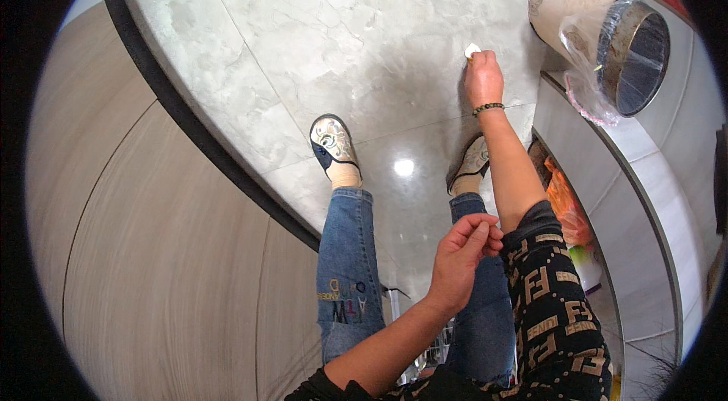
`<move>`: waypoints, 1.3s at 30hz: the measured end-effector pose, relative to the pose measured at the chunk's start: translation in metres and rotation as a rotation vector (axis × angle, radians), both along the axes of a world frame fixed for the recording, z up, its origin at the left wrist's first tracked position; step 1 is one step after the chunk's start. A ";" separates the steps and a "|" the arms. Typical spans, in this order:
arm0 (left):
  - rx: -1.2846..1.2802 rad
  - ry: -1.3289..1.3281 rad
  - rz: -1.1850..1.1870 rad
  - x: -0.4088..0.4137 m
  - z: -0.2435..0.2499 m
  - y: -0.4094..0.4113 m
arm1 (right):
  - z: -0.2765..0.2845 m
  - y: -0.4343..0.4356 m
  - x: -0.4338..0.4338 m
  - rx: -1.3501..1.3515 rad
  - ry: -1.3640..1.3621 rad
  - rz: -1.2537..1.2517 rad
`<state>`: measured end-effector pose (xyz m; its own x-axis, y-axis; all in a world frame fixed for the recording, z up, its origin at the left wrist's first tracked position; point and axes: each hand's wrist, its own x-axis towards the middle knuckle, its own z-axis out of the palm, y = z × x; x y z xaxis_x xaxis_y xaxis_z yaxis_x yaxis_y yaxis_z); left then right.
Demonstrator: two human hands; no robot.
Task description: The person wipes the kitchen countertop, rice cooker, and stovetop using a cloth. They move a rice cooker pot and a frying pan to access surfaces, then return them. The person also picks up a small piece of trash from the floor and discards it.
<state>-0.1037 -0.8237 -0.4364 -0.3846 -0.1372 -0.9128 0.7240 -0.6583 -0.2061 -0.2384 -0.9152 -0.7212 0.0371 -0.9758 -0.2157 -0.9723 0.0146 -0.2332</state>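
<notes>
My right hand, with a dark beaded bracelet at the wrist, reaches down to the floor in front of my right shoe. Its fingertips pinch a small white piece with a yellowish edge; what it is cannot be made out. My left hand hovers over my right knee, beside the rolled cuff of my right sleeve. Its fingers are curled and the thumb rests on the index finger, with nothing seen between them. Under both hands lies the grey marbled tile floor.
A patterned cylindrical bin with a plastic liner stands at the upper right, by a pale ledge. Below that ledge sits an orange plastic bag. Wood-grain panels with a dark base strip run along the left.
</notes>
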 end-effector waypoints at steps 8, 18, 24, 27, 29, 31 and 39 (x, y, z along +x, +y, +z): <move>-0.006 -0.021 0.003 0.000 -0.003 -0.003 | 0.006 0.005 -0.017 0.125 -0.021 0.007; -0.070 -0.101 0.108 0.004 -0.009 -0.004 | 0.227 -0.047 -0.072 -0.422 -0.490 -0.445; -0.129 -0.108 0.133 0.003 -0.014 -0.007 | 0.224 -0.071 -0.133 -0.381 -0.168 -0.332; -0.184 -0.181 0.094 0.009 -0.016 -0.009 | 0.248 -0.040 -0.099 -0.153 -0.241 -0.341; -0.247 -0.217 0.038 0.009 -0.018 -0.013 | 0.260 -0.004 -0.072 -0.008 -0.305 -0.327; -0.279 -0.296 -0.036 0.012 -0.022 -0.007 | 0.259 0.057 -0.070 0.320 -0.342 -0.455; -0.530 -0.632 -0.528 0.065 0.026 0.069 | 0.431 0.128 -0.059 0.486 -0.205 -0.093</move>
